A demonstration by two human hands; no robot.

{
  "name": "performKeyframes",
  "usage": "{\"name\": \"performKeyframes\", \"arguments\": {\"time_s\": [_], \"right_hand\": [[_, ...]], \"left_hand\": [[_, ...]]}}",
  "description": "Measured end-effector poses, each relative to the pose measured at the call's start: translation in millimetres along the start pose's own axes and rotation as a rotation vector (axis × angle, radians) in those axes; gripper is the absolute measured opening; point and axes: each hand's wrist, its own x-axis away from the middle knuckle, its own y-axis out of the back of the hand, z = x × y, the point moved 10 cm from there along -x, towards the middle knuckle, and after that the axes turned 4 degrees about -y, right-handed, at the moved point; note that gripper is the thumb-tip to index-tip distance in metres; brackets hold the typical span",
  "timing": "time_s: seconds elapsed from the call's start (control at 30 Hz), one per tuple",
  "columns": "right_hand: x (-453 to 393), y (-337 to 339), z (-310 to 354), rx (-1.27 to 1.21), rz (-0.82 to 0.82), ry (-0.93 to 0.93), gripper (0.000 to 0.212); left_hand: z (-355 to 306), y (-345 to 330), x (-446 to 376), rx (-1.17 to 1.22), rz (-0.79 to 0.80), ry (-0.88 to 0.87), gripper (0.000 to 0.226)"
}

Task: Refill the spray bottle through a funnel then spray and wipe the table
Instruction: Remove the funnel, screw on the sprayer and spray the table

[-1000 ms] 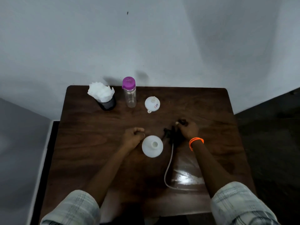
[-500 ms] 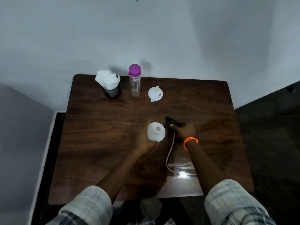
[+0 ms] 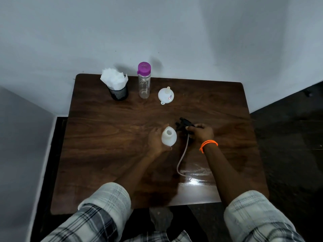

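Spray bottle: sitting in the fingers of the left hand, mouth up, over the table.
Sprayer head: lying under the right hand fingers, just right of the bottle.
Tube: trailing from the head back toward the person, between the wrists.
Funnel: sitting beyond both sets of fingertips.
Water bottle: standing left of the funnel.
Tissue holder: standing farthest left.

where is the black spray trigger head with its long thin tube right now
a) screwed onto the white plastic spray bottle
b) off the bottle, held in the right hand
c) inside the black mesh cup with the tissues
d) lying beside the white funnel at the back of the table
b: the black spray trigger head is gripped by the right hand, its tube trailing toward the table, while the white plastic spray bottle in the left hand shows an open neck.
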Motion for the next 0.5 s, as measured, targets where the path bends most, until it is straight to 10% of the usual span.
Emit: {"name": "performKeyframes", "arguments": {"time_s": [0.5], "right_hand": [[83, 52, 112, -0.931, 0.259, -0.015, 0.013]], "left_hand": [[-3, 57, 42, -0.06, -0.091, 0.123, 0.093]]}}
